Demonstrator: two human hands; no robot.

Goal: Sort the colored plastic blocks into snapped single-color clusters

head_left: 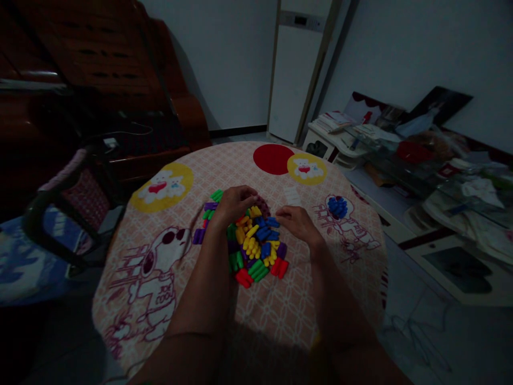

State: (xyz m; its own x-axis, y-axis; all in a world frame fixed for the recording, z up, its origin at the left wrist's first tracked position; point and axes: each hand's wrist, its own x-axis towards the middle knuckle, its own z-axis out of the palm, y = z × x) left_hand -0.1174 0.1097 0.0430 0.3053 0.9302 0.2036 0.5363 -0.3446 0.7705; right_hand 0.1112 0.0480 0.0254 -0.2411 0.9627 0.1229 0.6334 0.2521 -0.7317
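A heap of small, finger-shaped plastic pieces in several colours lies on the round table's patterned cloth (288,299). Yellow pieces (251,246) and blue pieces (263,233) fill its middle, with green pieces (258,270), red pieces (279,267) and purple pieces (199,236) around them. My left hand (236,203) is over the heap's far left part, its fingers curled together; what they hold, if anything, is hidden. At the heap's right edge, my right hand (296,220) pinches at a blue piece (272,221) with thumb and fingertips.
A separate cluster of blue pieces (336,207) lies to the right on the cloth. Beyond the hands is a pale paper strip (292,195). A chair (76,198) stands at the left. A cluttered cabinet (401,182) runs along the right wall.
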